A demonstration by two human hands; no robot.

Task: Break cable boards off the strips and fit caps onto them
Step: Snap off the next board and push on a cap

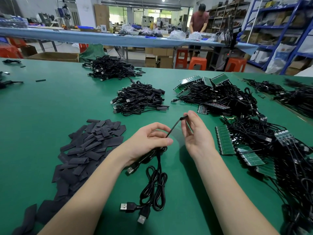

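Green table, three USB plugs

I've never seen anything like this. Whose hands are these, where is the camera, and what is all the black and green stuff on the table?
There is no machine here: these are a person's two bare hands, filmed by one wide camera worn on their head, looking forward and down.

The left hand grips a bundle of black USB cables, whose plugs hang down towards the green table. The right hand pinches the far end of one cable between its fingertips; what sits on that end is too small to tell.

On the left lies a heap of flat black caps. On the right are green circuit-board strips with cables attached, in a big tangle. Further back sit two piles of cables. Another person stands at a bench beyond.
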